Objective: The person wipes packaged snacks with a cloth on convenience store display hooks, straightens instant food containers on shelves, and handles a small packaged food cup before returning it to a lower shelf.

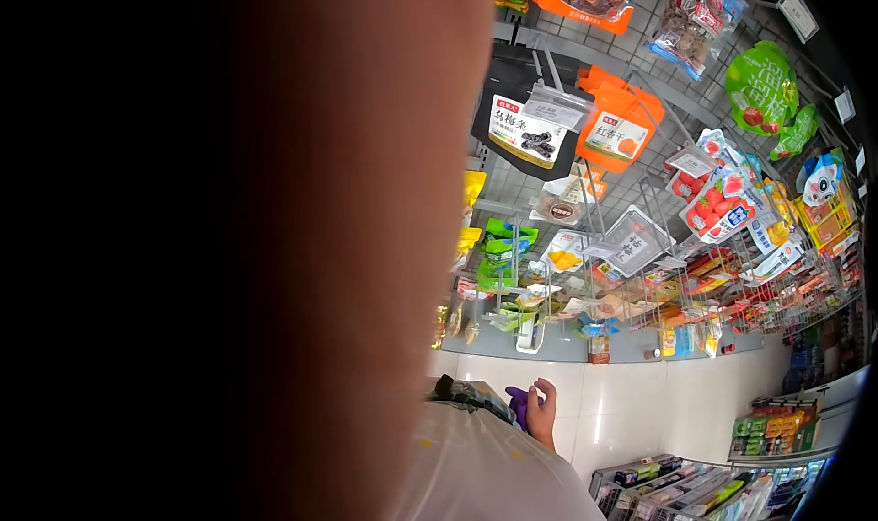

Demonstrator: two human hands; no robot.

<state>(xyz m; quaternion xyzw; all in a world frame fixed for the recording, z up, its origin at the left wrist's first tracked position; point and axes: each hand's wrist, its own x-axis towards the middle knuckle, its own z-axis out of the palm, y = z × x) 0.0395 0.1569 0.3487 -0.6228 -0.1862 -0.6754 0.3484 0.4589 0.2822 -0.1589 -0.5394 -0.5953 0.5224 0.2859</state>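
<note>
Blurred form (pixel 402 247), possibly the left hand (finger state indeterminable), left of the black pouch (pixel 523 135); by masking the view, it could cause a bump against the display rack (pixel 567 349) around that pouch. The black pouch's label shows dark strips; immediately right, an orange pouch (pixel 617 135) pictures orange fruit; lower right, a clear tub (pixel 633 243), contents indistinct. Well below: right hand (pixel 540 416), thumb and finger apart, beside a purple item (pixel 519 404); grip unclear.

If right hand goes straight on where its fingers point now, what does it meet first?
From the right hand, probably the grey bottom shelf, beyond the pale floor in this view; depth is unclear, so I cannot be sure.
</note>
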